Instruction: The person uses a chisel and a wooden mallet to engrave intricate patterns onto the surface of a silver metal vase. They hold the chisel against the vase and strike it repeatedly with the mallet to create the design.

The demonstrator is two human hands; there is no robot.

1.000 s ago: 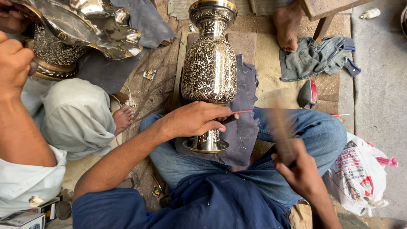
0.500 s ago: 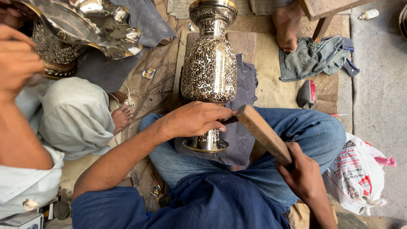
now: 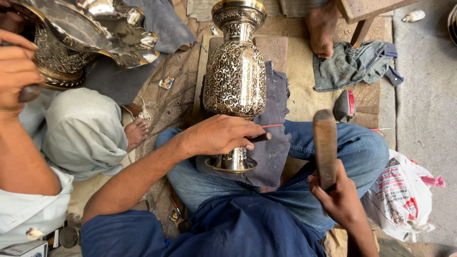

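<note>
Engraved metal vase (image 3: 235, 76) lies on its side across the person's lap in the head view, its mouth pointing away and its round foot near the belly, resting on a dark grey cloth (image 3: 271, 143) spread over the blue-jeaned legs. The left hand (image 3: 219, 135) lies over the vase's narrow stem just below the swelling body, fingers closed around a thin dark chisel (image 3: 261, 138) whose end sticks out to the right of the knuckles. The right hand (image 3: 338, 195) is well apart from the vase, low on the right, wrapped around the lower end of a wooden mallet (image 3: 325, 147) that stands up from the fist, its upper end level with the chisel but clear of it.

Part of the stem is covered by the left hand, so where the chisel's tip meets the metal cannot be made out. The mallet's grip is buried in the right palm. At the left edge another person's hand (image 3: 16, 71) closes on a dark tool beside a second ornate silver vessel (image 3: 90, 33), both cut off by the frame. A bare foot (image 3: 322, 28) shows at the top.
</note>
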